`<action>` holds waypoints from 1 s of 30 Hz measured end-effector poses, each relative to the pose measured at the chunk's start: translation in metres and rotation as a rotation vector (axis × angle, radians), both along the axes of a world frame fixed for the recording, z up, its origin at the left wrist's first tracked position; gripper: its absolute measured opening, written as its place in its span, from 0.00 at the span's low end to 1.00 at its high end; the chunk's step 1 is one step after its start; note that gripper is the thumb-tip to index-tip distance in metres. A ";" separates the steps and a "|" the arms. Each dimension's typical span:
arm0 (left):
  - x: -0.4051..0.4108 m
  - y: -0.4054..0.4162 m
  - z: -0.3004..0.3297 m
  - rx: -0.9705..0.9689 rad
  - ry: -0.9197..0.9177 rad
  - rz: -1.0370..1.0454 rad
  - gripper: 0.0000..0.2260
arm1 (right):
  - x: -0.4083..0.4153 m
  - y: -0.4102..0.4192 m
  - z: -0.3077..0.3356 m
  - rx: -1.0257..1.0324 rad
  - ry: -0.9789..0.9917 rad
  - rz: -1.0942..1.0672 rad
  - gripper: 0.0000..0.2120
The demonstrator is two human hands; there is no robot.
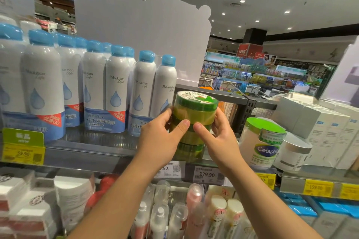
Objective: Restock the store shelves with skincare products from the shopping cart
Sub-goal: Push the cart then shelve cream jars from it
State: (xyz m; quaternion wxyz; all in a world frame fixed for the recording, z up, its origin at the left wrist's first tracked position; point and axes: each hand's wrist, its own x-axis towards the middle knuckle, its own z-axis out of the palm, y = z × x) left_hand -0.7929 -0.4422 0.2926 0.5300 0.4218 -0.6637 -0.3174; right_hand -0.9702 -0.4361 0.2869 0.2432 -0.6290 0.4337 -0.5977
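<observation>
I am seeing the stack of green aloe jars (192, 122) standing upright on the shelf (93, 149), its long axis running vertical, the top lid facing up and slightly toward the camera. I am counting three jars in the stack, though the lower ones are partly hidden by the hands. The left hand (165, 132) is gripping the stack's left side, fingers curling round the back, thumb pressing the front. The right hand (217, 134) is gripping the right side the same way, its thumb lying on the front just beside the left thumb. The stack is sitting between the two hands, enclosed from both sides.

The stack is standing between the spray bottles (120, 91) on its left and one white Cetaphil tub (260, 141) with a green lid on its right. I am counting at least ten blue-capped bottles; the far left ones are blurring together. One silver-lidded jar (293, 153) is sitting just beside the tub
</observation>
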 end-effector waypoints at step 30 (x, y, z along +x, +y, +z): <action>-0.035 0.101 -0.119 0.224 0.265 -0.743 0.39 | -0.013 0.178 -0.126 -0.018 -0.114 -0.554 0.15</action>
